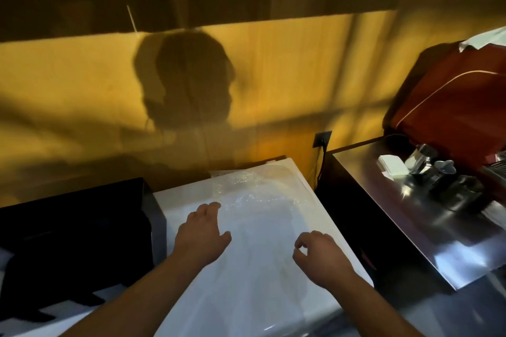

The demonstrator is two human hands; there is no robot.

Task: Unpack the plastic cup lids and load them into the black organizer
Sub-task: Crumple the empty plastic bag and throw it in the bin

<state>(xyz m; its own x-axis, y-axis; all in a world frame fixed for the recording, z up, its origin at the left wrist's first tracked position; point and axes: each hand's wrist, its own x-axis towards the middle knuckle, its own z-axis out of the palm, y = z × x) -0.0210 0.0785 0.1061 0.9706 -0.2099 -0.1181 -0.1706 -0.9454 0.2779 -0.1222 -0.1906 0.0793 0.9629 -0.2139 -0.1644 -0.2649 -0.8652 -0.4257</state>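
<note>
Progress: early going by the look of it, with no lid visibly out of its wrapping and none seen going into the organizer.
Lids: hard to make out; a clear crinkled plastic wrap [246, 191] lies on the white worktop [273, 295] ahead of both hands, and faint curved outlines under it may be the lids, though glare washes them out.
Left hand [202, 235]: palm down on the worktop at the near edge of the wrap, fingers bent and loosely spread, holding nothing that shows.
Right hand [320, 257]: low over the worktop, thumb and forefinger pinched close, perhaps nipping a fold of clear film; cannot tell if anything sits between them.
Organizer [74, 230]: black, just left of the white worktop, near the left hand; its inside is too dark to tell whether any lids are loaded.
Off to the side: steel counter [410, 216] on the right with small metal items, well apart from the action.
Left to do: open the wrap, lift the lids free, carry them left into the organizer, which is practically the whole job.
</note>
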